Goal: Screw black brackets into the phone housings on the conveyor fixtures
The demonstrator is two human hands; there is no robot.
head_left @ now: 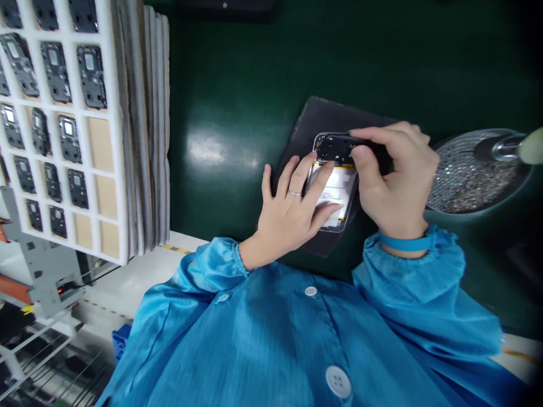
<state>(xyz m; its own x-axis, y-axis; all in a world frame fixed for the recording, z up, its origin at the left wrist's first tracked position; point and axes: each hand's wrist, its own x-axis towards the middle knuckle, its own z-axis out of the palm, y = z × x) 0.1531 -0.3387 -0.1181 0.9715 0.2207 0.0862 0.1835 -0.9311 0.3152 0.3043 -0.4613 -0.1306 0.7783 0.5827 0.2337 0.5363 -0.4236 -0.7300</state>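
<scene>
An opened phone body [335, 195] with a white battery label lies on a dark mat [316, 121] on the green bench. My left hand [294, 206], wearing a ring, lies flat with its fingers stretched over the phone's lower left side, holding it down. My right hand [394, 175] is closed in a pinch on a small black cover part [335, 147] at the phone's top end. Both arms are in blue smock sleeves, with a blue band on the right wrist.
A white foam tray [106, 169] holding several black parts in its cells stands at the left, stacked on more trays. A round dish of tiny screws [470, 175] sits to the right, with a metal tool tip over it. The bench's pale front edge runs below.
</scene>
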